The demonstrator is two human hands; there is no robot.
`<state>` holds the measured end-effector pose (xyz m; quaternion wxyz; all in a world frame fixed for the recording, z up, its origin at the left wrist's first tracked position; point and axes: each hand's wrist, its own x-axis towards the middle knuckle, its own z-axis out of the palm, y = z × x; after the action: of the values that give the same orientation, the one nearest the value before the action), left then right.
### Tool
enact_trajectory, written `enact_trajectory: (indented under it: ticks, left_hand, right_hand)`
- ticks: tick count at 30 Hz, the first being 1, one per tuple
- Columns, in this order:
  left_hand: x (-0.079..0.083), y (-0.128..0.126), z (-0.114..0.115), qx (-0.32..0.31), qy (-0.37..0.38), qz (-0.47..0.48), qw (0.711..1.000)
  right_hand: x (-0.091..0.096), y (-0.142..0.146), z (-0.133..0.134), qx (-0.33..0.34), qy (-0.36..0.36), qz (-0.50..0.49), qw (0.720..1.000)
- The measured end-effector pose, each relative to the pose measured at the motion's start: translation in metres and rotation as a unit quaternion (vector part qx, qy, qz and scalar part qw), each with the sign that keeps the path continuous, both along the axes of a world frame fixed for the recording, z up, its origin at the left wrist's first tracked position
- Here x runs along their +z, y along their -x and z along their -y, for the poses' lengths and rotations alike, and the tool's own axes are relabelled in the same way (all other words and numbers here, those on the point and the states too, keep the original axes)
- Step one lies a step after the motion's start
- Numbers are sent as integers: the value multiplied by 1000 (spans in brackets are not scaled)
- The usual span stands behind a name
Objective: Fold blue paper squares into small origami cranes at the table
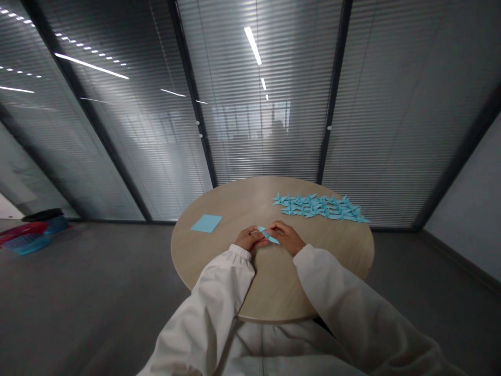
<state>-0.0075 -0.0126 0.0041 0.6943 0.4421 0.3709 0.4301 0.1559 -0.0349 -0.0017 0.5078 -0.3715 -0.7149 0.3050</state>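
A small piece of folded light-blue paper [273,239] is held between my two hands over the middle of the round table. My left hand [249,238] grips its left side, fingers closed on it. From the right, the fingers of my right hand [288,237] pinch its upper edge. Fingers cover part of the paper, so its full folded shape is hidden. Flat on the table to the left lies a light-blue paper square [207,223]. Several folded blue paper cranes [319,206] sit close together in rows at the back right.
The round wooden table [219,197] stands before a glass partition with blinds [262,130]. On the floor at far left are a red and blue plastic basket [27,241] and a dark-rimmed blue container [55,222]. A white wall [469,209] rises on the right.
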Motion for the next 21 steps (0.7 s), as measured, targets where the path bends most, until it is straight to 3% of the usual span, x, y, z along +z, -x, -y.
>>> enact_trajectory:
  ticks: [16,21]
  left_hand:
    - [-1,-3,0,3,-94,-41,995]
    - [0,-2,0,2,-93,-40,995]
  right_hand:
    - [-7,1,-6,-39,-10,16,999]
    - [-6,1,-5,-53,-11,3,999]
